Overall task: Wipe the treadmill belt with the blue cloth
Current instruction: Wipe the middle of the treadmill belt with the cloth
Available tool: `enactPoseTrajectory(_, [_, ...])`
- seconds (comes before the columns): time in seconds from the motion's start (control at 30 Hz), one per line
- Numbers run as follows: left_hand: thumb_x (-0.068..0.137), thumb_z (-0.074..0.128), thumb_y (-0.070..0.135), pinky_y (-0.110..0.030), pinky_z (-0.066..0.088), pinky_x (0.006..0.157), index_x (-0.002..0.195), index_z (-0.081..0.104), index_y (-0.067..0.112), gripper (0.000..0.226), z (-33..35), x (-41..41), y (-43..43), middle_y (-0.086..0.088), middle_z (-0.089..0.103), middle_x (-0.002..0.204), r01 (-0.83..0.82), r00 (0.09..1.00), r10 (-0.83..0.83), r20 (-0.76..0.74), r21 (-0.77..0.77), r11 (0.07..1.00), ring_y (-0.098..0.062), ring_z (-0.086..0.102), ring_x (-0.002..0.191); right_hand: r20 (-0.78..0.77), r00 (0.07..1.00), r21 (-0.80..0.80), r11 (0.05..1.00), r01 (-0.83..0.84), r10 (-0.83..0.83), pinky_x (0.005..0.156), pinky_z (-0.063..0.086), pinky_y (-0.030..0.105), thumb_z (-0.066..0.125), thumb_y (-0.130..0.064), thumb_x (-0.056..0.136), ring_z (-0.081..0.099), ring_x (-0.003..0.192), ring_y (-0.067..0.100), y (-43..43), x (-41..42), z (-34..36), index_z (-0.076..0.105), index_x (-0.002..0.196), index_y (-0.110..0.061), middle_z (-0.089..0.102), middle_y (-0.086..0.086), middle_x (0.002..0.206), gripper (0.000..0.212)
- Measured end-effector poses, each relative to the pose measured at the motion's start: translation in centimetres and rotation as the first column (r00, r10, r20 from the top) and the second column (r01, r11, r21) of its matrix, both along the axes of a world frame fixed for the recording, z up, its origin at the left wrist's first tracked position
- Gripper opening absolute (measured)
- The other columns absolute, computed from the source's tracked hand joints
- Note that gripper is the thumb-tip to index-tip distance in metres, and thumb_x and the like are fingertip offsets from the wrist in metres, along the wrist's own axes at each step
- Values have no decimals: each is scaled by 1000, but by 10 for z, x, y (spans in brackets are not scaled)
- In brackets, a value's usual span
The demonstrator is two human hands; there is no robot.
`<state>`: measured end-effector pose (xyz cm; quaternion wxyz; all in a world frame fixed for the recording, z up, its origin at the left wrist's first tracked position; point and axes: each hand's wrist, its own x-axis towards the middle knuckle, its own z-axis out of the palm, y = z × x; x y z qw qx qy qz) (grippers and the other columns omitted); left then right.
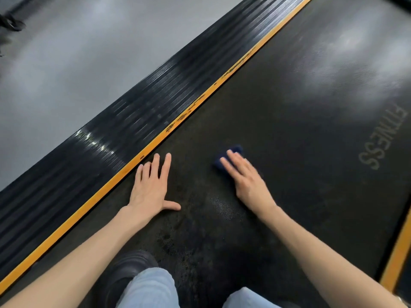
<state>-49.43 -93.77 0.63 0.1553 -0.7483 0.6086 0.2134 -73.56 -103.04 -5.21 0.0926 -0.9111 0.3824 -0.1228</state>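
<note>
The black treadmill belt (pixel 300 112) fills most of the view and carries a faded word, FITNESS, at the right. A dark blue cloth (pixel 231 152) lies flat on the belt, mostly hidden under the fingers of my right hand (pixel 246 178), which presses down on it with straight fingers. My left hand (pixel 151 187) rests flat on the belt with fingers spread and thumb out, holding nothing, close to the yellow edge strip.
A yellow strip (pixel 133 161) and a ribbed black side rail (pixel 124 121) run along the belt's left; grey floor (pixel 66 63) lies beyond. Another yellow strip (pixel 398 252) borders the right. My knees in light jeans (pixel 151 290) and a dark shoe (pixel 126 270) rest on the belt near me.
</note>
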Motion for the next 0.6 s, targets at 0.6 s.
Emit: enactPoseTrajectory(0.6, [64,72,58,-38,-2,116,146,-19,8,132,-1,-10,-12,-8,-24,153,128,991,-126,-54,52,990,-21,-13,144,40,935,186,922,340,-353,109,34,40,59,15,73,41,131,30,18,11,11,50,134,-9,44,10,143,66])
